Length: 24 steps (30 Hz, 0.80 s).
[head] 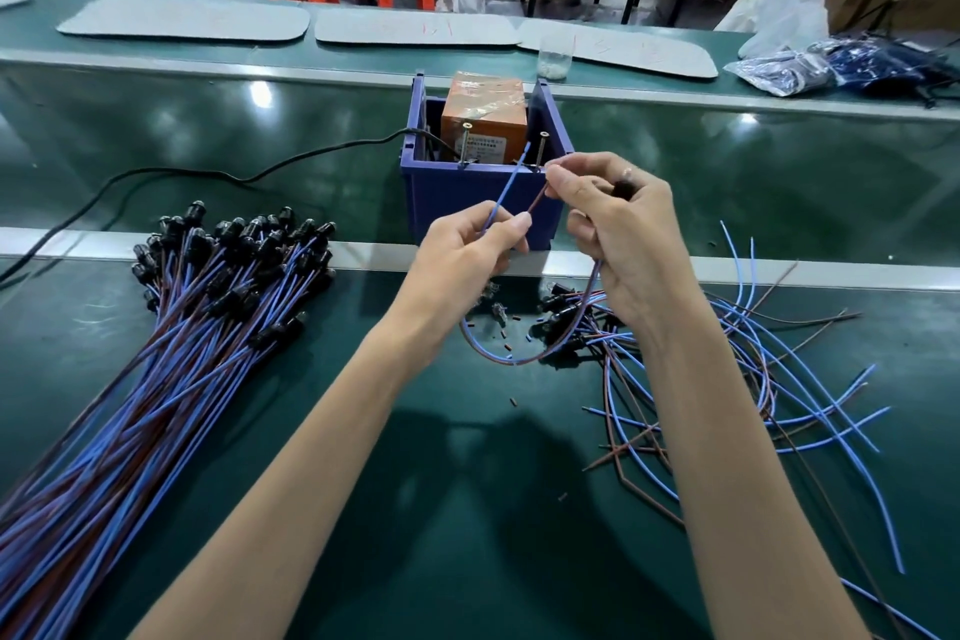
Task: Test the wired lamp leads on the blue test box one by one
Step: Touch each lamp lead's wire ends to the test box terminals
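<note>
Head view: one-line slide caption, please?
Left hand pinches the blue lead, right hand the brown lead, at the blue test box.

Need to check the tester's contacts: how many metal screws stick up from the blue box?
2. One screw stands at the left of the blue box's front rim, the other at the right, beside the brown lead pinched by the right hand. Others may be hidden inside.
</note>
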Each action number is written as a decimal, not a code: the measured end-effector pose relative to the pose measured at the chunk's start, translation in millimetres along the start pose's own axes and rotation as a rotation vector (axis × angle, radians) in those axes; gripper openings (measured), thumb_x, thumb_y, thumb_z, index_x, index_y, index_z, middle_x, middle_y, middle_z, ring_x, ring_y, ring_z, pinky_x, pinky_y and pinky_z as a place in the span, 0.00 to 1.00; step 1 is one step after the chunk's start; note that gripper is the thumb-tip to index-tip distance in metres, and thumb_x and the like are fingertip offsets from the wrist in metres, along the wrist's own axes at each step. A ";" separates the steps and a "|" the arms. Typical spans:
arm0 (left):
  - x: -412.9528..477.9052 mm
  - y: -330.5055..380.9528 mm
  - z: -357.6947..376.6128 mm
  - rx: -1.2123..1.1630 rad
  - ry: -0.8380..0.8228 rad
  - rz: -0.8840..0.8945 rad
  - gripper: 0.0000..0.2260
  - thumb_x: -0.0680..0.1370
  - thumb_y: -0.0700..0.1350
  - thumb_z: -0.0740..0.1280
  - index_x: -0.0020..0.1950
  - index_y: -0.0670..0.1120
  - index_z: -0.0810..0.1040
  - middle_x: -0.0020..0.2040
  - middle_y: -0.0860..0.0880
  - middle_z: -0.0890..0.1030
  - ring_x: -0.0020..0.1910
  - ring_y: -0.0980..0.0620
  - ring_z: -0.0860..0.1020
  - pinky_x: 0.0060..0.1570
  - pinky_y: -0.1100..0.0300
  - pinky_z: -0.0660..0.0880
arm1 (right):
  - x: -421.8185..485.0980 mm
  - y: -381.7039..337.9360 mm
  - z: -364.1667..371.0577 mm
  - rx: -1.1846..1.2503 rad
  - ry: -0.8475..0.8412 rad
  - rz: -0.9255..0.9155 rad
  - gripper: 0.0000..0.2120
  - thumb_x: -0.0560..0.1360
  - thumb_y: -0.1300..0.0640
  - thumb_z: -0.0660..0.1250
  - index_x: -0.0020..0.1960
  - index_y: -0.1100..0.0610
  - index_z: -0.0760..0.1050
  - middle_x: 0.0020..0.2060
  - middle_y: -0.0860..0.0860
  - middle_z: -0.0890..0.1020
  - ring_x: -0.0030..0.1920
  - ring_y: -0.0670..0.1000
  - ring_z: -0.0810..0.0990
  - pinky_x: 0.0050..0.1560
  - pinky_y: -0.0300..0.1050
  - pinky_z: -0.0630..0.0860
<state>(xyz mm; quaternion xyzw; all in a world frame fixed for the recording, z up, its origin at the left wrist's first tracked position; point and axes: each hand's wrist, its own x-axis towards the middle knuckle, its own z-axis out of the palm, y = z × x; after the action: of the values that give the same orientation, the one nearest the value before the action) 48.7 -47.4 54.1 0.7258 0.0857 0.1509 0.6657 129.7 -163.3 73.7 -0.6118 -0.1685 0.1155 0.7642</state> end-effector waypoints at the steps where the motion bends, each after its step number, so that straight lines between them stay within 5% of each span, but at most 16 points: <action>1: 0.3 0.0 -0.9 0.005 -0.012 -0.002 0.14 0.81 0.43 0.62 0.35 0.45 0.71 0.20 0.58 0.66 0.21 0.61 0.64 0.23 0.73 0.59 | 0.1 -0.3 -0.7 -0.005 -0.002 -0.001 0.04 0.74 0.64 0.70 0.41 0.58 0.80 0.35 0.58 0.72 0.23 0.43 0.60 0.21 0.32 0.57; 14: 5.8 -5.1 -7.0 -0.025 0.114 0.064 0.10 0.82 0.44 0.61 0.41 0.47 0.76 0.22 0.58 0.66 0.21 0.60 0.62 0.23 0.71 0.59 | -0.8 -2.5 -5.0 -0.080 -0.104 0.025 0.06 0.72 0.66 0.71 0.38 0.58 0.81 0.32 0.55 0.82 0.22 0.43 0.61 0.22 0.31 0.58; 24: 5.7 -8.5 -1.9 0.075 0.105 0.070 0.15 0.82 0.48 0.60 0.36 0.46 0.72 0.22 0.58 0.64 0.22 0.59 0.59 0.24 0.67 0.57 | -0.4 -1.2 -7.8 -0.194 -0.099 0.043 0.04 0.73 0.63 0.72 0.39 0.58 0.80 0.33 0.57 0.76 0.23 0.43 0.61 0.22 0.31 0.59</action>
<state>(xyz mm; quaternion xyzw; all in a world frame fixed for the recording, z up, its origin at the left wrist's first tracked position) 54.0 -42.9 46.4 0.7438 0.1008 0.2086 0.6270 132.4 -170.7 73.3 -0.6801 -0.2032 0.1447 0.6894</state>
